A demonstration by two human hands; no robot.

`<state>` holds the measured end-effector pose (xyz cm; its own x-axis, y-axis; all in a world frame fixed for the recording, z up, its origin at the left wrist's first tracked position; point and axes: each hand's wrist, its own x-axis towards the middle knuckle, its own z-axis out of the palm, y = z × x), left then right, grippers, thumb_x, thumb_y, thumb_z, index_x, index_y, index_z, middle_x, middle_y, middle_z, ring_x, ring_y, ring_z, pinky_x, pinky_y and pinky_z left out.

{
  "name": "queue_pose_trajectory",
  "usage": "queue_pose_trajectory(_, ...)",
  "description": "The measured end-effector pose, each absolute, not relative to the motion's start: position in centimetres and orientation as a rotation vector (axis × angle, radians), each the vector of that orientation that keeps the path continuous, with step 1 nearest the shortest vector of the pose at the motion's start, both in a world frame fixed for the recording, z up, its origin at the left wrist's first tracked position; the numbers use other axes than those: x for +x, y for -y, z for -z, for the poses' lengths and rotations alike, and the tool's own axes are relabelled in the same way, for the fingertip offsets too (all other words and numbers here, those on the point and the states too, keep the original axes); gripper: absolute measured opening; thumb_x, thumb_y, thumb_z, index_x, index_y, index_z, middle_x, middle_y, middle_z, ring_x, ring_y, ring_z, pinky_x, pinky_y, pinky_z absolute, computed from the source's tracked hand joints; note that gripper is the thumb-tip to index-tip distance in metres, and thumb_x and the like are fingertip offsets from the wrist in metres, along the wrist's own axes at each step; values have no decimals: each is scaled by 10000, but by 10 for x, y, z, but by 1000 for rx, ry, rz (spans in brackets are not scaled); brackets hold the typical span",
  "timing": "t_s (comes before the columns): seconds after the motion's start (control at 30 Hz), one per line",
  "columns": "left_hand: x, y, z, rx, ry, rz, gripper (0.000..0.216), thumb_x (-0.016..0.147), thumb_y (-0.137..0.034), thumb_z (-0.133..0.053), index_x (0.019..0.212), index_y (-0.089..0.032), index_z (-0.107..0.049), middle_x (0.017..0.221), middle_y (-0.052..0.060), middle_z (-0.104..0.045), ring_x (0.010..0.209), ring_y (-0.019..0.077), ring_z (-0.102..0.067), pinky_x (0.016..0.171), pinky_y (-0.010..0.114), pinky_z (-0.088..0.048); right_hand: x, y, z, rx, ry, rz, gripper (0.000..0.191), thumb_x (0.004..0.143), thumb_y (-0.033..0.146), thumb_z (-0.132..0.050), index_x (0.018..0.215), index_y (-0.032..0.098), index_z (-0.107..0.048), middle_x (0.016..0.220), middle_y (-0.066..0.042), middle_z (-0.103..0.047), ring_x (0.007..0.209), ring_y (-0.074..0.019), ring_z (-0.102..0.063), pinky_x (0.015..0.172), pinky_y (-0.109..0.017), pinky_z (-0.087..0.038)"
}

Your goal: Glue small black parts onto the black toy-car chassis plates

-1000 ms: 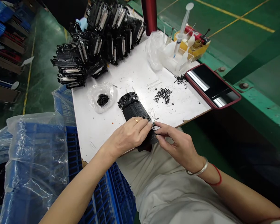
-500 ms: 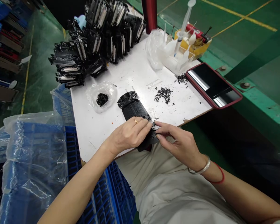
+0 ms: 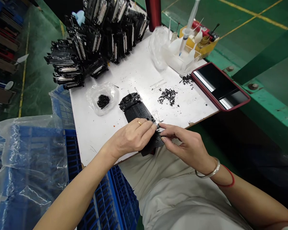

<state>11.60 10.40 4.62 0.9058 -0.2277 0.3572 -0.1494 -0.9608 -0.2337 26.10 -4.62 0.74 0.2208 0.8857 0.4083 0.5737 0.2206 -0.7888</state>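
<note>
A long black moulded plastic part [image 3: 138, 110], like a toy car chassis, lies on the white table with its near end past the front edge. My left hand [image 3: 135, 135] is closed over its middle, the fingers bent and pressed onto it. At the right side of the part, the thumb and fingertips of my right hand [image 3: 186, 143] pinch at its edge. Whether a small piece sits between those fingertips is hidden. Beyond the hands lies a loose heap of small black pieces [image 3: 168, 96]. More black pieces [image 3: 103, 101] fill an opened clear plastic bag [image 3: 111, 89] to the left.
Similar black parts [image 3: 96, 38] are stacked at the back left. A phone [image 3: 220, 86] lies by the right edge. Behind it stand a clear tray [image 3: 184, 64] with a syringe [image 3: 188, 28] and a yellow box [image 3: 206, 48]. Blue crates [image 3: 33, 153] under plastic film stand at left.
The view has shifted slightly. Both hands keep the same hold on the black plastic part, with hardly any movement.
</note>
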Motion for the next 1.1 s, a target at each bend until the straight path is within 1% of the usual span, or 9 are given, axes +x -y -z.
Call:
queue_pose_trajectory(0.17,116,-106,-35,-2895,-302,692,188,905,-56,-449,1063,-99,-541,781,72,-653,736,176,-640,656,306,-551,263,46,-8,-1472,1441,-386,97,892,137,-559,958,193,-601,995,-64,-734,808,-150,-713,669,-212,-596)
queue_pose_trajectory(0.3,118,-107,-34,-2900,-317,698,164,882,-51,-495,1033,-60,-558,777,97,-662,711,182,-634,667,315,-559,264,46,-7,-1489,1437,-395,96,892,146,-560,959,195,-608,973,-67,-740,876,-176,-716,632,-203,-583)
queue_pose_trajectory(0.47,118,-105,-36,-2888,-287,687,142,890,-53,-489,1008,-73,-566,771,88,-665,713,179,-634,671,311,-558,263,47,-6,-1503,1430,-403,103,892,139,-561,963,202,-598,991,-66,-741,872,-161,-717,610,-185,-562)
queue_pose_trajectory(0.6,116,-103,-36,-2894,-239,640,152,907,-57,-459,1008,-88,-568,782,81,-665,730,177,-637,662,304,-547,262,47,-6,-1497,1440,-403,115,886,123,-562,961,203,-595,997,-67,-740,929,-169,-707,616,-189,-557)
queue_pose_trajectory(0.77,114,-98,-38,-2935,-115,605,190,929,-57,-399,987,-116,-570,821,83,-671,729,172,-635,661,304,-541,258,48,-4,-1526,1398,-401,114,859,113,-581,950,177,-609,1145,-102,-702,636,-85,-655,628,-199,-562)
queue_pose_trajectory(0.83,113,-96,-37,-2990,-57,587,198,934,-59,-394,1004,-120,-569,844,83,-674,752,173,-635,684,305,-542,255,49,-2,-1538,1377,-415,120,856,111,-580,953,176,-609,1175,-108,-689,615,-75,-638,648,-204,-568)
queue_pose_trajectory(0.9,109,-94,-36,-3063,6,601,205,932,-68,-422,1080,-112,-557,889,86,-677,797,177,-637,718,306,-546,253,50,0,-1552,1359,-436,123,862,121,-579,962,186,-607,1167,-97,-694,638,-81,-648,657,-205,-570)
queue_pose_trajectory(1.0,97,-87,-32,-3185,226,736,306,922,-92,-485,1224,-130,-509,1011,93,-668,921,180,-637,825,310,-546,250,53,1,-1572,1321,-475,125,868,142,-586,976,201,-605,1189,-81,-686,713,-96,-678,632,-192,-565)
queue_pose_trajectory(1.1,79,-71,-28,-3223,879,993,377,905,-161,-559,1275,-193,-493,1100,80,-642,1001,170,-625,896,314,-528,248,54,-1,-1590,1285,-498,122,861,146,-597,966,207,-611,1212,-74,-677,749,-106,-693,567,-176,-541)
